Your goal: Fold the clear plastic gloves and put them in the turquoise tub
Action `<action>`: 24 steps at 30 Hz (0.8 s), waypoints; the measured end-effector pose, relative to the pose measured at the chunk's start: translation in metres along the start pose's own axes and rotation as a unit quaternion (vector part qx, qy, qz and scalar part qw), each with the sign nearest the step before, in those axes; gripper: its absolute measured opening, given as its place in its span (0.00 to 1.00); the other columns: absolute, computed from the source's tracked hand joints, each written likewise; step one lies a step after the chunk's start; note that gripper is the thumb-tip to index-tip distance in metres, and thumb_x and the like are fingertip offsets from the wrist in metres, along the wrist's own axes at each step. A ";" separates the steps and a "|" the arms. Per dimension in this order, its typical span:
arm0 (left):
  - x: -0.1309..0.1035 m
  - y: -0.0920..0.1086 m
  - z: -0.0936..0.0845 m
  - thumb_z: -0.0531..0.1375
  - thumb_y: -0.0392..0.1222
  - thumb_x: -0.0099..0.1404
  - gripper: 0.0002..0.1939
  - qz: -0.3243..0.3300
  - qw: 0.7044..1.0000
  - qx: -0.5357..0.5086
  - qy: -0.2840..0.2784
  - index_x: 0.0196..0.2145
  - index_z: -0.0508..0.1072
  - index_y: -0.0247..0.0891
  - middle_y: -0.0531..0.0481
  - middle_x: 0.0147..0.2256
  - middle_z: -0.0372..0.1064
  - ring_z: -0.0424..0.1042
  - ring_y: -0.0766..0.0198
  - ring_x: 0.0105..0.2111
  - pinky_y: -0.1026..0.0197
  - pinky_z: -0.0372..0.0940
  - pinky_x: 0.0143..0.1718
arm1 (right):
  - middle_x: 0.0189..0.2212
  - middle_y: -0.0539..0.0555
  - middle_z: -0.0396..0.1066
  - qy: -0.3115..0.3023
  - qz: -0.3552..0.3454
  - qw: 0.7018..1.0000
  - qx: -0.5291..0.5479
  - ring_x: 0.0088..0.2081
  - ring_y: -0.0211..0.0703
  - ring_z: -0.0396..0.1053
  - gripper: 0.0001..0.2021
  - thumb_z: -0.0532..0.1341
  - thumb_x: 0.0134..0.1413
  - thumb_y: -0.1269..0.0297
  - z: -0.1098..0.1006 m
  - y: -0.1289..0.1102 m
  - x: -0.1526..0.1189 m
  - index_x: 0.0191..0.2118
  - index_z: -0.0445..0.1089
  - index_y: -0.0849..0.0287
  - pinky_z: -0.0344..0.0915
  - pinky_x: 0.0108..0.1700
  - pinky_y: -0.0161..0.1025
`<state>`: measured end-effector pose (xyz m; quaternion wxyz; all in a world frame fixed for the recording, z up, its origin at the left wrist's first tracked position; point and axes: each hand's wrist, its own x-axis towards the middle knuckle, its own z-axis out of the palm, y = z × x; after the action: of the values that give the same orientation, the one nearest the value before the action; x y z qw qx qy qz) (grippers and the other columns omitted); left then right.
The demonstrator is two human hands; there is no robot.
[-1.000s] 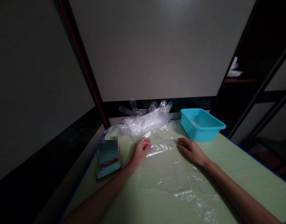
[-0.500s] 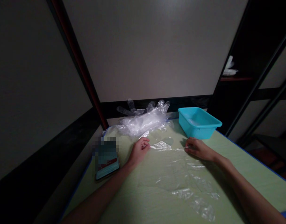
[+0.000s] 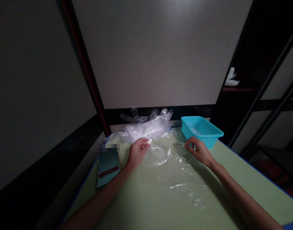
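A clear disposable plastic glove (image 3: 176,171) spreads over the table between my hands, its finger-like ends toward me and its wide end away. My left hand (image 3: 138,150) is closed in a pinch on the left corner of the wide end. On the other side my right hand (image 3: 198,150) pinches the right corner, thumb and fingertip together, just in front of the turquoise basin (image 3: 204,139). The film between the hands is lifted and bulges. Beyond my left hand lies a heap of similar clear gloves (image 3: 146,129), some fingers standing up against the wall.
A phone (image 3: 108,169) with a lit screen, partly blurred out, lies at the left edge of the pale green table (image 3: 137,204). A light panel (image 3: 161,57) rises behind the table. White items (image 3: 232,78) sit on a dark shelf at the right.
Both hands have risen slightly off the table, pulling the glove's wide end up and away from me. The film, formerly flatter, now bulges, and its finger ends have slid away from me.
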<state>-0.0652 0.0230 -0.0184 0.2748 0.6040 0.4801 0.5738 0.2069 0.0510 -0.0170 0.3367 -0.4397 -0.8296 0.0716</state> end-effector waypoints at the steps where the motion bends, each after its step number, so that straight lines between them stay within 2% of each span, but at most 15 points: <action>1: 0.006 0.004 -0.001 0.60 0.36 0.46 0.08 0.007 1.000 0.000 0.007 0.28 0.67 0.36 0.55 0.21 0.66 0.66 0.67 0.24 0.66 0.59 0.27 | 0.28 0.54 0.64 0.015 -0.004 1.000 -0.011 0.26 0.39 0.61 0.06 0.53 0.48 0.70 -0.003 -0.004 0.006 0.28 0.66 0.61 0.58 0.29 0.36; 4: 0.024 0.025 -0.006 0.61 0.37 0.46 0.09 0.031 0.999 -0.004 0.022 0.29 0.67 0.36 0.55 0.22 0.67 0.67 0.67 0.25 0.66 0.59 0.29 | 0.26 0.53 0.62 0.066 -0.025 0.996 -0.053 0.25 0.39 0.61 0.06 0.53 0.48 0.70 -0.020 -0.022 0.026 0.27 0.67 0.60 0.57 0.29 0.36; 7: 0.034 0.050 -0.013 0.61 0.38 0.48 0.10 0.059 0.998 -0.019 0.027 0.30 0.66 0.36 0.53 0.25 0.68 0.68 0.66 0.28 0.66 0.60 0.32 | 0.26 0.53 0.62 0.148 -0.044 0.985 -0.076 0.25 0.39 0.60 0.06 0.53 0.50 0.70 -0.043 -0.044 0.036 0.27 0.65 0.59 0.57 0.29 0.36; 9: 0.029 0.062 -0.019 0.61 0.39 0.49 0.11 0.086 0.995 -0.046 0.021 0.32 0.66 0.35 0.53 0.26 0.69 0.69 0.66 0.29 0.65 0.61 0.33 | 0.26 0.52 0.61 0.186 -0.066 0.977 -0.081 0.26 0.39 0.60 0.06 0.52 0.51 0.69 -0.055 -0.057 0.034 0.28 0.65 0.59 0.57 0.29 0.35; 12: 0.011 0.066 -0.027 0.62 0.39 0.48 0.12 0.094 0.994 -0.057 -0.019 0.32 0.67 0.35 0.52 0.26 0.69 0.69 0.65 0.29 0.65 0.62 0.33 | 0.30 0.54 0.63 0.195 -0.110 0.971 -0.079 0.31 0.41 0.62 0.06 0.52 0.53 0.68 -0.063 -0.065 0.014 0.30 0.65 0.59 0.59 0.33 0.36; 15: -0.011 0.057 -0.032 0.63 0.38 0.48 0.10 0.069 0.990 -0.039 -0.119 0.29 0.69 0.35 0.51 0.24 0.70 0.70 0.65 0.28 0.65 0.62 0.31 | 0.31 0.55 0.64 0.166 -0.133 0.972 -0.101 0.34 0.42 0.63 0.06 0.51 0.54 0.68 -0.058 -0.058 -0.020 0.31 0.64 0.59 0.59 0.35 0.38; 18: -0.026 0.047 -0.033 0.63 0.39 0.48 0.09 0.020 0.968 -0.010 -0.249 0.29 0.70 0.35 0.50 0.23 0.71 0.70 0.65 0.26 0.65 0.62 0.29 | 0.31 0.56 0.66 0.093 -0.144 0.975 -0.139 0.32 0.42 0.63 0.06 0.52 0.54 0.70 -0.044 -0.044 -0.059 0.32 0.65 0.58 0.58 0.33 0.39; 21: -0.035 0.047 -0.033 0.63 0.39 0.48 0.09 -0.040 0.910 0.021 -0.413 0.30 0.71 0.35 0.50 0.24 0.72 0.70 0.66 0.24 0.66 0.61 0.27 | 0.31 0.56 0.67 0.038 -0.158 0.974 -0.157 0.31 0.42 0.63 0.08 0.50 0.54 0.72 -0.033 -0.036 -0.094 0.33 0.65 0.57 0.57 0.31 0.40; 24: -0.039 0.053 -0.032 0.64 0.39 0.47 0.14 -0.087 0.854 0.020 -0.512 0.34 0.72 0.37 0.49 0.26 0.72 0.70 0.65 0.25 0.67 0.61 0.25 | 0.33 0.56 0.67 -0.036 -0.166 0.974 -0.152 0.32 0.43 0.64 0.08 0.51 0.54 0.71 -0.033 -0.038 -0.118 0.36 0.66 0.56 0.58 0.32 0.41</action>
<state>-0.0773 -0.0395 0.0174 0.5189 0.7732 0.3334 0.1475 0.2469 -0.0701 -0.0348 0.2431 -0.3390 -0.9037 -0.0963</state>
